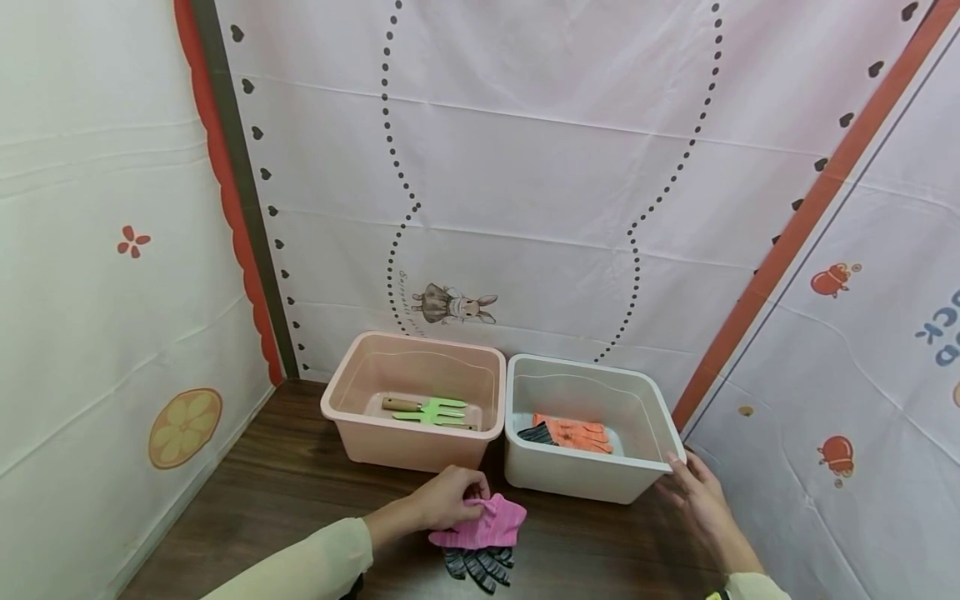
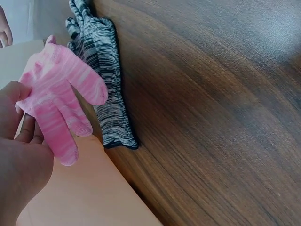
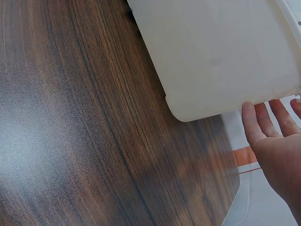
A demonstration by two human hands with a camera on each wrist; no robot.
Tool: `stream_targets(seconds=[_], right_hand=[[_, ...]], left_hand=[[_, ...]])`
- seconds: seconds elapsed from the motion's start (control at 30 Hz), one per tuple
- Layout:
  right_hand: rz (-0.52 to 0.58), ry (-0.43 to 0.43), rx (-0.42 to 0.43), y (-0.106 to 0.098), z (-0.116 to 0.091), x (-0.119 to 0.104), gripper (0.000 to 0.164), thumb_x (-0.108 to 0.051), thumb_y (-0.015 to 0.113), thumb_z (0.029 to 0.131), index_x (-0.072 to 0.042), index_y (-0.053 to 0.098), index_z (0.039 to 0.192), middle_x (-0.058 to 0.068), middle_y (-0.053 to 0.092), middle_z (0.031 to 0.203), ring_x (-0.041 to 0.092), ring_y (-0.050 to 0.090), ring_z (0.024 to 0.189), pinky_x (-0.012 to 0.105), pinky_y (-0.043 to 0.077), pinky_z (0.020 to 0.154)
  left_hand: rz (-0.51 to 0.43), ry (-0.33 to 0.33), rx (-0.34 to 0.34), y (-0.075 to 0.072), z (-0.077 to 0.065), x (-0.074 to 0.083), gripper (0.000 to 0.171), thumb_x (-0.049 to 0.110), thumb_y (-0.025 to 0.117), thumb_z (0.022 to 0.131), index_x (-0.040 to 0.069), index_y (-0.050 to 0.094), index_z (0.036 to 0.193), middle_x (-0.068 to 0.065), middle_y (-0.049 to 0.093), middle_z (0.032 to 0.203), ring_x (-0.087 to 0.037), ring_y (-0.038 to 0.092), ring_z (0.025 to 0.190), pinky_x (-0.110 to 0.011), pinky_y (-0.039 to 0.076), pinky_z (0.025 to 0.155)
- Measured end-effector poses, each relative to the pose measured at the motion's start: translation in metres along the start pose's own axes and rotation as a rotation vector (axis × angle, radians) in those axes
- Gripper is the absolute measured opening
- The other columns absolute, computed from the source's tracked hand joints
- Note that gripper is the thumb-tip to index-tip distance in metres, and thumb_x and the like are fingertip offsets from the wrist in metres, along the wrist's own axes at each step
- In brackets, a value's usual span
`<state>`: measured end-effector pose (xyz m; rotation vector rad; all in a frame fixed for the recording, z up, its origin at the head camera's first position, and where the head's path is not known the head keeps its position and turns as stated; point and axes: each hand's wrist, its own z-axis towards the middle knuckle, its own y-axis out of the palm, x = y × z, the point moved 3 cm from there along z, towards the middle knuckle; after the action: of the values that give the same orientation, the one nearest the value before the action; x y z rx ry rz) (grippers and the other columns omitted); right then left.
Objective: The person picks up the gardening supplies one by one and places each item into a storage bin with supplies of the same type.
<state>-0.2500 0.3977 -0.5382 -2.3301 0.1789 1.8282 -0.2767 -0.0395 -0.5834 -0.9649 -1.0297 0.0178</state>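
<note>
My left hand pinches a pink knit glove between thumb and fingers, its fingers dangling in the left wrist view. Overlapped by it in the head view, a black-and-grey striped knit glove lies on the table. My right hand holds the front right corner of a white plastic bin, a digit over the rim and other fingers against the outside. In this bin lies an orange glove with a dark striped glove beside it.
A pink plastic bin stands left of the white one, holding green garden forks with wooden handles. Both bins are on a dark wooden table, close to the printed fabric wall behind. More fabric walls rise at either side.
</note>
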Motion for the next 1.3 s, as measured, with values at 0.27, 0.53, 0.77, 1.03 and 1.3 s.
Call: stream_targets(seconds=[0.27,0.53,0.77,1.03,1.3], right_hand=[[0.005,-0.003,0.005,-0.001,0.0,0.0,0.083,-0.048,0.057,0.108,-0.007,0.016,0.168,0.015,0.02,0.171,-0.012,0.057,0.098,0.044,0.052,0.11],[-0.019,-0.01,-0.012,-0.001,-0.001,0.001,0.083,-0.049,0.054,0.109,-0.007,0.014,0.169,0.017,0.02,0.171,-0.011,0.058,0.098,0.045,0.05,0.112],[-0.052,-0.027,-0.023,-0.001,-0.002,0.002,0.085,-0.052,0.052,0.109,-0.007,0.013,0.169,0.02,0.023,0.169,-0.009,0.06,0.101,0.046,0.05,0.112],[-0.04,-0.022,-0.005,-0.001,0.0,0.002,0.085,-0.053,0.053,0.108,-0.006,0.016,0.168,0.02,0.022,0.17,-0.01,0.059,0.1,0.05,0.048,0.113],[-0.025,-0.023,-0.006,0.0,0.001,0.003,0.082,-0.051,0.054,0.108,-0.007,0.018,0.167,0.018,0.026,0.167,-0.009,0.061,0.101,0.048,0.049,0.112]], left_hand=[[-0.018,-0.001,0.002,-0.002,0.003,0.011,0.016,0.013,0.084,0.091,0.022,0.071,0.092,0.015,0.062,0.081,0.001,0.058,0.074,-0.018,0.053,0.066],[-0.068,0.015,-0.009,-0.003,0.004,0.021,0.015,0.01,0.081,0.092,0.02,0.07,0.093,0.014,0.062,0.082,0.001,0.058,0.076,-0.018,0.054,0.068],[-0.066,0.072,0.002,-0.005,0.005,0.031,0.017,0.006,0.08,0.09,0.019,0.069,0.094,0.015,0.061,0.082,0.003,0.058,0.075,-0.017,0.054,0.067],[-0.052,0.114,0.008,-0.009,0.008,0.044,0.016,0.006,0.08,0.09,0.017,0.069,0.096,0.015,0.061,0.082,0.003,0.058,0.076,-0.016,0.055,0.067],[-0.082,0.076,-0.006,-0.013,0.012,0.051,0.016,0.01,0.08,0.092,0.021,0.07,0.097,0.015,0.062,0.083,0.002,0.058,0.076,-0.018,0.055,0.067]])
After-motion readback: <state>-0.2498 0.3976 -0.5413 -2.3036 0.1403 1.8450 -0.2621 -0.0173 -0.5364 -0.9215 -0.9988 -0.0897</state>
